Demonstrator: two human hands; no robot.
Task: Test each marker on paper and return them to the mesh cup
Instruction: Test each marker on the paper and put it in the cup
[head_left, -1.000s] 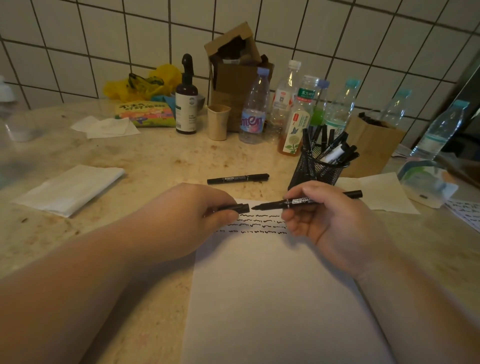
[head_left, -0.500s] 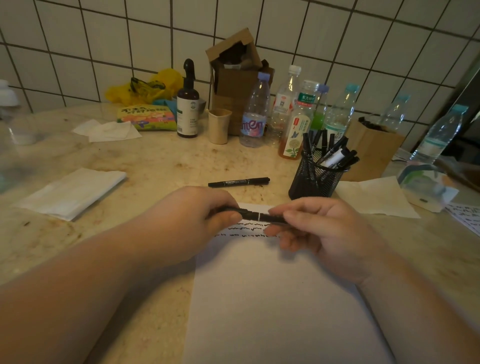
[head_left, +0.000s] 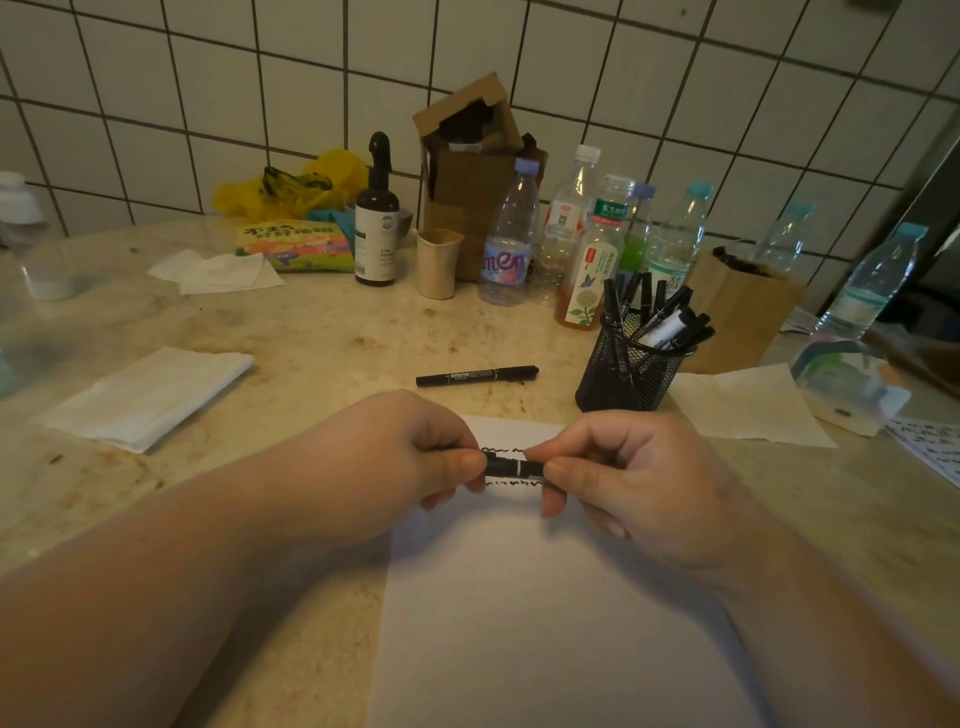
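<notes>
I see the white paper (head_left: 545, 613) nearest to me on the table (head_left: 322, 332). Above its wavy test lines, the left hand (head_left: 395, 462) and the right hand (head_left: 628, 478) both pinch 1 black marker (head_left: 511, 466), held level. Behind it, another marker (head_left: 477, 375) lies flat, and the mesh cup (head_left: 631, 371) stands to its right with more markers.

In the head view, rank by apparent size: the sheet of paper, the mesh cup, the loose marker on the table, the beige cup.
1. Paper, by far the largest, though nearest the camera.
2. Mesh cup.
3 and 4. Loose marker and beige cup: too alike to rank; the marker is longer but thin, the cup farther away.
</notes>
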